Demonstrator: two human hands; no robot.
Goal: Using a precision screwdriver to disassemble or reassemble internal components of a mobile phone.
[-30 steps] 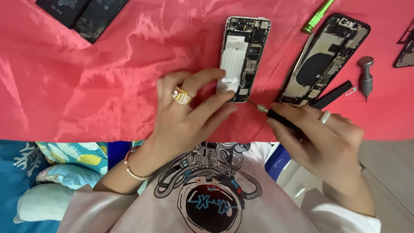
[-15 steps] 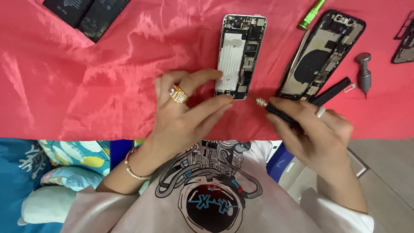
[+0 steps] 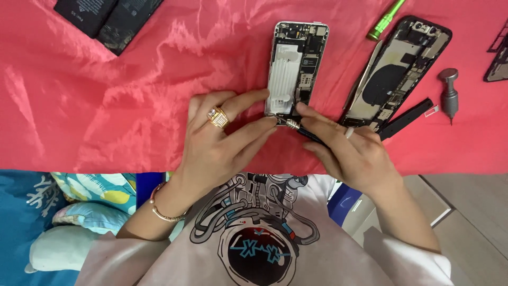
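Gripping a dark screwdriver (image 3: pixel 304 132), right hand (image 3: pixel 352 156), tip at opened phone (image 3: pixel 296 66)

Both forearms reach forward over the lap, hands meeting side by side. The left hand (image 3: pixel 222 140) lies palm down, fingers extended and slightly spread, ring on one finger, bracelet at the wrist. The right hand (image 3: pixel 349 151) curls in a pinch, index finger stretched forward

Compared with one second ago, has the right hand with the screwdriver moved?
Yes. The right hand has brought the screwdriver left, and its tip now meets the bottom edge of the open phone, beside the left hand.
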